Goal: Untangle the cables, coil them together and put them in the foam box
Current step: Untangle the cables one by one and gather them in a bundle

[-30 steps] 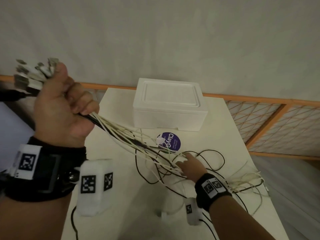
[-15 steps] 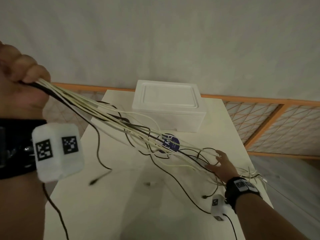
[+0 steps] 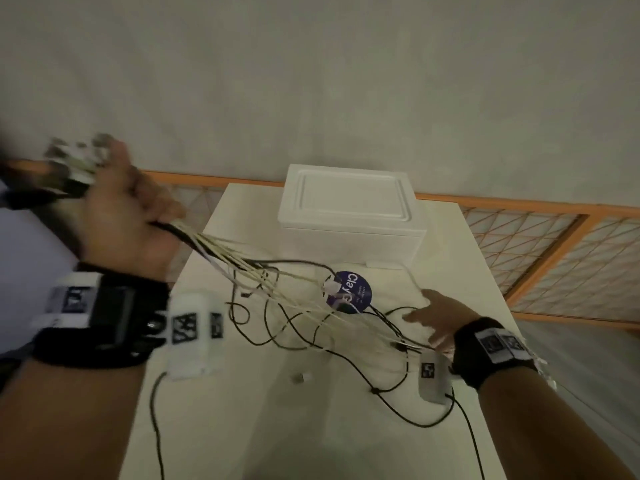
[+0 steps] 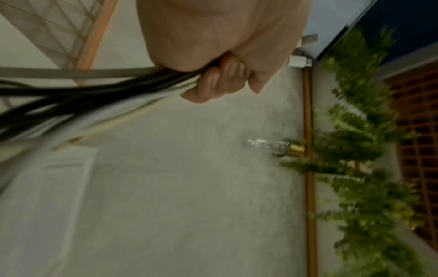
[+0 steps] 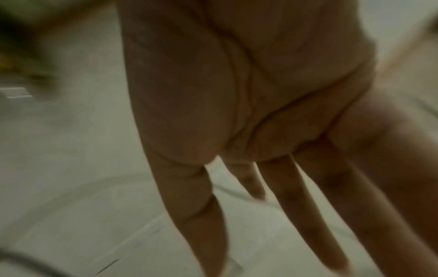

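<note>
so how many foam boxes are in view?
1. The foam box sits at the table's far edge, lid on, behind the purple disc. No other shows, though the left hand hides some tabletop.

the left hand is up high and squeezes a bunch of cables tight in its fist. the plug ends stick out past the top of the fist, but they look blurry. white and black cables run down from that hand to the table and spread out in loops near the right hand. the right hand is low, with its fingers out flat over the cables. just past its fingertips lies a round purple sticker. farther out from both hands sits a white foam box with its lid on. one small white plug lies alone, nearer than the right hand.
</note>
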